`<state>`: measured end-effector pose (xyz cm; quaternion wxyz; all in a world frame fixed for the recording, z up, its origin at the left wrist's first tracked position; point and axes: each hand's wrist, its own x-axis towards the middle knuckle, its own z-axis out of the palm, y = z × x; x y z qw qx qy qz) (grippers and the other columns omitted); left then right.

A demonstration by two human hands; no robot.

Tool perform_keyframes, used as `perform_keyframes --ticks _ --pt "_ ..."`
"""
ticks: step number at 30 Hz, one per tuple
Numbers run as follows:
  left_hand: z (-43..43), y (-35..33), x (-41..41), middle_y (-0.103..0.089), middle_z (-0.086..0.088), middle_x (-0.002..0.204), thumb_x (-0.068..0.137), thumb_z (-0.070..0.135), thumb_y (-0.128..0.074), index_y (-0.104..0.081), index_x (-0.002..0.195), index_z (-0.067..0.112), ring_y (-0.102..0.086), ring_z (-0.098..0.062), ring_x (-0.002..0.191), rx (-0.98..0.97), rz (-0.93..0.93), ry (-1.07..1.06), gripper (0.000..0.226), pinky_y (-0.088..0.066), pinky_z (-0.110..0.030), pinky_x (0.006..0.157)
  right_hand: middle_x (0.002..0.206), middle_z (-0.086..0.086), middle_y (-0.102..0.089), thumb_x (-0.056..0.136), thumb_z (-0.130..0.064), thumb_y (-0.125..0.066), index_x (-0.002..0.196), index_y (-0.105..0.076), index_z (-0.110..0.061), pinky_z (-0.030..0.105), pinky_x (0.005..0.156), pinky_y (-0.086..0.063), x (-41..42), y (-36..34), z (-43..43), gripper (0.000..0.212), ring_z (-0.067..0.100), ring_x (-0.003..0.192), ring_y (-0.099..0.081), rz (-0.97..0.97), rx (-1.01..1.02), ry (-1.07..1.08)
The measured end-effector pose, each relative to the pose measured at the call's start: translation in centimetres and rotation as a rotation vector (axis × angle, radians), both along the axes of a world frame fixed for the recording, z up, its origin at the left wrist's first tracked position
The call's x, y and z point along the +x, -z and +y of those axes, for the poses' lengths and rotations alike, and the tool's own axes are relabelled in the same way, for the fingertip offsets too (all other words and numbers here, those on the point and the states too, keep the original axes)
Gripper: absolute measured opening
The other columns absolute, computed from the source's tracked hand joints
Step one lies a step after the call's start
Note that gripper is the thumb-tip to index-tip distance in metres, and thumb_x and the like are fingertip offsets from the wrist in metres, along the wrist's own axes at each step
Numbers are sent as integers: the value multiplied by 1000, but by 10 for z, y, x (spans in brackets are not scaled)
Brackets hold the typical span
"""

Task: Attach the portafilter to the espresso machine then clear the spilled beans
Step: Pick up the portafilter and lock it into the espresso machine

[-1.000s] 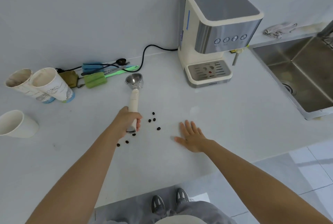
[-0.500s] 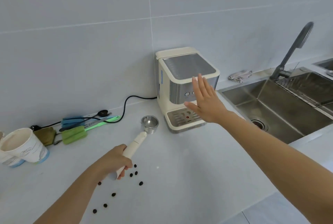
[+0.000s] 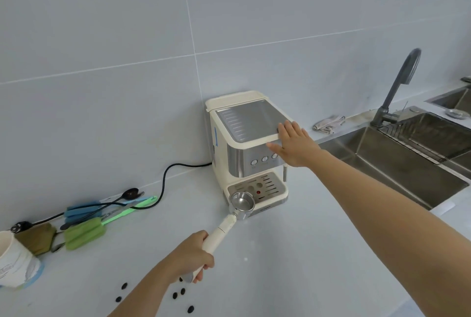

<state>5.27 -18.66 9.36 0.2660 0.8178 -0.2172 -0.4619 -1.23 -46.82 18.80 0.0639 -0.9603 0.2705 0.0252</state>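
Observation:
My left hand grips the cream handle of the portafilter, whose steel basket is lifted in front of the drip tray of the cream and steel espresso machine. My right hand lies flat with spread fingers on the machine's front right top corner. Several dark coffee beans are scattered on the white counter near my left wrist.
Green and blue brushes, a black spoon and a black power cord lie by the wall at left. A paper cup stands at the far left. A steel sink with a grey tap and a rag sits to the right.
My left hand has carried the portafilter from the counter towards the machine's front. My right hand rose from the counter and now rests on the machine's top corner.

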Motion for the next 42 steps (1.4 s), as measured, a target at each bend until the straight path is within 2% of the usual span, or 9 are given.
perform_keyframes --ticks 2,6,11,16,24,30,36,42 --pt "-6 4 4 -48 -6 70 77 4 -56 -41 87 17 -43 -15 40 -5 0 -16 22 -39 -22 43 153 13 -8 95 -48 -23 145 -6 -3 42 118 -8 2 2 -2 69 30 143 2 -14 -3 -8" --pt "-20 9 13 -48 -7 70 76 2 -56 -43 93 12 -44 -15 40 -23 -13 -44 23 -39 -22 41 155 15 2 96 -46 -20 145 2 -1 42 119 -1 5 7 -1 70 31 143 12 13 -32 9" --pt "-43 10 22 -47 -8 69 77 0 -55 -42 95 10 -45 -17 41 -53 -43 -53 24 -38 -22 39 155 17 1 94 -52 -15 144 1 0 45 118 0 11 17 -6 74 32 143 10 -25 -8 19" --pt "-66 9 32 -48 -7 68 76 0 -56 -44 96 12 -45 -17 42 -82 -64 -64 26 -41 -23 46 155 16 1 94 -51 -16 144 0 0 45 118 2 12 19 -6 74 32 143 11 -58 11 28" --pt "-81 7 39 -48 -7 67 76 -3 -55 -44 92 14 -45 -15 38 -114 -55 -29 25 -37 -19 36 156 14 12 96 -48 -19 145 5 -3 41 117 8 5 7 7 71 30 141 21 -82 122 67" --pt "-93 6 42 -48 -8 68 76 -3 -55 -45 94 14 -46 -15 40 -151 -1 -45 27 -37 -17 36 156 14 11 96 -48 -19 145 5 -3 41 117 9 6 9 6 71 29 141 22 -84 122 70" --pt "-102 10 48 -46 -9 65 74 -7 -55 -46 78 16 -44 -13 33 -203 44 -99 25 -37 -19 39 156 14 8 95 -48 -19 145 4 -3 42 118 9 6 13 4 71 30 141 20 -100 88 61" --pt "-108 15 58 -45 -10 66 72 -8 -54 -48 83 11 -43 -14 33 -232 65 -118 23 -38 -22 42 156 15 8 94 -49 -17 145 2 -3 42 118 9 6 15 3 72 31 141 19 -102 79 55"
